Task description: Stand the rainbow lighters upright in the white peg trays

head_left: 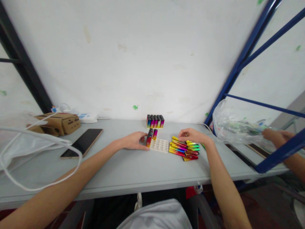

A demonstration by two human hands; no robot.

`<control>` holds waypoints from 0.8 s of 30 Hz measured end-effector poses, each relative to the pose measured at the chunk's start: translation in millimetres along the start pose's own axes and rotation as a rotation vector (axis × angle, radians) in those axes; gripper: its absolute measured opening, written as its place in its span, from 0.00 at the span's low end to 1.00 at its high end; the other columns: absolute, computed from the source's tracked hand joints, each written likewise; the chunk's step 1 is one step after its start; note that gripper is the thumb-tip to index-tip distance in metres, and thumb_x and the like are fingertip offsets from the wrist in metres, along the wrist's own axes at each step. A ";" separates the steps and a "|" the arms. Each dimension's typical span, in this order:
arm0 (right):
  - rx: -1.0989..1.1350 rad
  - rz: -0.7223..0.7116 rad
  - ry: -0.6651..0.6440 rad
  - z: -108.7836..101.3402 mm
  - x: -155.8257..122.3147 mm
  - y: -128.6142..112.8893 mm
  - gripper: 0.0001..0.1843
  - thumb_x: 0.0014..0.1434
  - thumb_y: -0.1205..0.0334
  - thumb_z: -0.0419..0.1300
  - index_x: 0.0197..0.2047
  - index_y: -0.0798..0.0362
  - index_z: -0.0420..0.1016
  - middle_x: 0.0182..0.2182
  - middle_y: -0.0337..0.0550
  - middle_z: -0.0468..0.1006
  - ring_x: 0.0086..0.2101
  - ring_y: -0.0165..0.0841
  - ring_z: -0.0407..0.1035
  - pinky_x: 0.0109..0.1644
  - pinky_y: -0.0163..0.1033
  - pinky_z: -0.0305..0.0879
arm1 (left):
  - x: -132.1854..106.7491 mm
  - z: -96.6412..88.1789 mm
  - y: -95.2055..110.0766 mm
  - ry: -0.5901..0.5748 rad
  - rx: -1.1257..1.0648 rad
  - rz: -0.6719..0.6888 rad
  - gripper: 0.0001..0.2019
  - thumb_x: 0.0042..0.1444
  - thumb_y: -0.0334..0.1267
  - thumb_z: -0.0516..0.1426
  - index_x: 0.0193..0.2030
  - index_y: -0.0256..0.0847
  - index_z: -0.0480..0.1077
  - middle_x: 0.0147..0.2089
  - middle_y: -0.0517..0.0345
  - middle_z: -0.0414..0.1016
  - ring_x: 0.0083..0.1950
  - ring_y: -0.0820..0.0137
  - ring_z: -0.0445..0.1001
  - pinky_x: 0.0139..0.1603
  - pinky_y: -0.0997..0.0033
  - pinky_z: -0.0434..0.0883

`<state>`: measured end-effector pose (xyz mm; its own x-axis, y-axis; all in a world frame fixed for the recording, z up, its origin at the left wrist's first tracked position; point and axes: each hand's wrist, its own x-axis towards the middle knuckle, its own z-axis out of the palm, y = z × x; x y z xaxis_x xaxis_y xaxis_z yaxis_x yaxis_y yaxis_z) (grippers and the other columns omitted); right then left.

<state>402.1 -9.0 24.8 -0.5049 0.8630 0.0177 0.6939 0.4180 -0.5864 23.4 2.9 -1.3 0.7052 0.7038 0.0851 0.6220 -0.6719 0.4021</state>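
Observation:
A white tray with rows of holes [160, 145] lies on the grey table [124, 171]. A few rainbow-coloured lighters [151, 136] stand upright in its far left corner. My left hand [135, 140] rests at the tray's left edge, fingers curled round one standing lighter. A pile of loose rainbow lighters [184, 149] lies flat to the right of the tray. My right hand [192, 135] hovers over that pile, fingers pinched on a lighter. A full block of upright lighters [155, 121] stands behind the tray by the wall.
A phone [83, 142] lies face up at the left, beside a cardboard box [59, 123], a power strip [87, 117] and a white cable [35, 140]. A clear plastic bag [234, 128] sits at the right by a blue frame [240, 63]. Another person's hand [276, 136] reaches in from the right.

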 end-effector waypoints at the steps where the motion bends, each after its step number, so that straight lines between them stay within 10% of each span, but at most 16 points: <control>1: 0.007 0.016 -0.070 -0.8 -2.1 0.0 0.22 0.54 0.43 0.68 0.40 0.54 0.82 0.36 0.44 0.83 0.36 0.38 0.73 0.41 0.39 0.67 | -0.1 0.0 0.5 0.003 -0.002 -0.001 0.33 0.49 0.64 0.63 0.50 0.37 0.72 0.41 0.53 0.74 0.39 0.62 0.72 0.40 0.68 0.66; 5: -0.069 0.053 -0.186 4.4 -1.2 3.3 0.24 0.47 0.43 0.72 0.40 0.53 0.81 0.34 0.41 0.81 0.34 0.36 0.71 0.37 0.38 0.64 | -0.3 -0.2 1.2 0.007 0.011 -0.013 0.34 0.48 0.66 0.62 0.48 0.37 0.72 0.40 0.53 0.75 0.38 0.62 0.72 0.39 0.68 0.66; 15: -0.044 -0.018 -0.002 12.9 7.9 -7.7 0.22 0.57 0.41 0.64 0.38 0.54 0.81 0.31 0.43 0.82 0.32 0.36 0.72 0.38 0.38 0.64 | -0.7 -0.2 0.6 0.012 0.024 -0.015 0.34 0.48 0.66 0.62 0.49 0.37 0.73 0.40 0.53 0.75 0.39 0.62 0.72 0.39 0.68 0.66; 24: 0.048 -0.021 0.407 22.7 20.5 -19.7 0.23 0.64 0.41 0.57 0.36 0.52 0.80 0.28 0.42 0.79 0.30 0.37 0.69 0.36 0.39 0.63 | -0.1 0.0 0.3 0.007 0.007 -0.004 0.33 0.49 0.65 0.63 0.50 0.37 0.72 0.40 0.53 0.74 0.39 0.62 0.72 0.39 0.68 0.66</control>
<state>366.5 -6.0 18.3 -0.2675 0.9002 0.3435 0.6559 0.4313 -0.6195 23.5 2.7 -1.1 0.7002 0.7083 0.0902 0.6272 -0.6705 0.3963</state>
